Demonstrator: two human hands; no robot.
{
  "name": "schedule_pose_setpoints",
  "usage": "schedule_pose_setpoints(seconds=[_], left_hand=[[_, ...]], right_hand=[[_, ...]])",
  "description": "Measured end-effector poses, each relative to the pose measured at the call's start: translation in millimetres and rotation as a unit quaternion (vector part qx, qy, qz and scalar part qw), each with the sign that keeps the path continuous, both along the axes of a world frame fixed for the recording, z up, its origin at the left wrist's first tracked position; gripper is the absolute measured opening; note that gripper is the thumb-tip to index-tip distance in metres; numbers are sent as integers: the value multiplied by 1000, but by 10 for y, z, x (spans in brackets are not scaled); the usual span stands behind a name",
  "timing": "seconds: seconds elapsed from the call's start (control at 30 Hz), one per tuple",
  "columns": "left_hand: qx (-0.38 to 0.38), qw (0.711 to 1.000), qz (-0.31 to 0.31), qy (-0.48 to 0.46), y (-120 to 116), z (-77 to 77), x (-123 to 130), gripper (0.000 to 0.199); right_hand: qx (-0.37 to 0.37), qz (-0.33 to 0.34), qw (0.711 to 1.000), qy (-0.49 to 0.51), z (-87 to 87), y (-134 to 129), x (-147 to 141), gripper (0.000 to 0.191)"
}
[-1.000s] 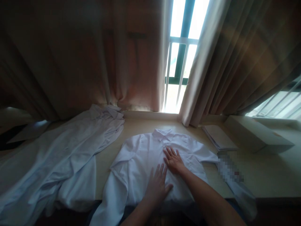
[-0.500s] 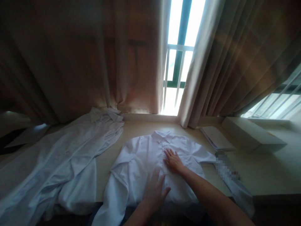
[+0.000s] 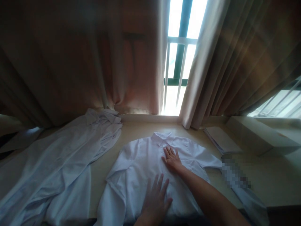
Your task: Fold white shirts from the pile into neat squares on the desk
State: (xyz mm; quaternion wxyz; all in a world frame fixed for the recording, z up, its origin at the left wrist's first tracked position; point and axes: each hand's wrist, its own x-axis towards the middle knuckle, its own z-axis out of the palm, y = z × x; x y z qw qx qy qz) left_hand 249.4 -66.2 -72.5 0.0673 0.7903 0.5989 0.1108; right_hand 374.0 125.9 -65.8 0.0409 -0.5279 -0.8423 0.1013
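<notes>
A white long-sleeved shirt (image 3: pixel 138 166) lies front up on the table, its collar toward the window and its sleeves spread to both sides. My right hand (image 3: pixel 172 159) rests flat on the chest near the button line, fingers spread, a little below the collar. Lower down, my left hand (image 3: pixel 156 197) is over the shirt's front with its fingers apart; it looks slightly blurred, and I cannot tell whether it presses on the cloth. Neither hand holds anything. The shirt's bottom hem is partly hidden by my arms and the frame edge.
Rumpled white garments (image 3: pixel 70 157) cover the left of the pale table (image 3: pixel 134 125). At right lie a stack of white papers (image 3: pixel 223 139) and a white box-like block (image 3: pixel 261 135). A pixelated patch covers something by the right sleeve. Curtains (image 3: pixel 202 78) hang behind, around a barred window.
The view has shifted slightly, and the shirt sits a little lower and larger. My left hand's fingers are spread wider; my right hand stays on the chest of the shirt.
</notes>
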Motion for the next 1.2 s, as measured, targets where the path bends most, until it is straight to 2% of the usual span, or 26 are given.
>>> schedule_pose_setpoints(seconds=[0.1, 0.17, 0.3, 0.4, 0.5, 0.63, 0.73, 0.83, 1.07, 1.2], left_hand=[[-7, 1000, -4, -18, 218, 120, -27, 60], [0, 999, 24, -48, 548, 261, -81, 50], [37, 988, 112, -96, 1563, 572, -291, 39], [29, 976, 190, -103, 2351, 713, -461, 37], [3, 964, 245, -106, 2967, 723, -550, 38], [-54, 959, 256, -110, 3497, 582, -554, 36], [-97, 958, 243, -115, 3715, 455, -541, 32], [-114, 960, 222, -126, 3815, 379, -541, 27], [-88, 961, 168, -199, 3801, 371, -567, 27], [-73, 958, 154, -229, 3755, 406, -637, 27]], right_hand=[[14, 4, 999, 34, 76, 146, 90, 58], [37, -26, 997, 61, 179, 348, 184, 52], [81, -116, 986, 92, 399, 903, 360, 42], [61, -171, 979, 92, 465, 1324, 397, 44], [23, -189, 978, 86, 411, 1675, 325, 51], [-24, -187, 979, 79, 268, 1986, 113, 57], [-48, -161, 983, 68, 217, 2116, -55, 51], [-68, -119, 989, 56, 258, 2203, -174, 46], [-90, -20, 992, 85, 458, 2289, -252, 35], [-90, -18, 990, 110, 482, 2252, -232, 31]])
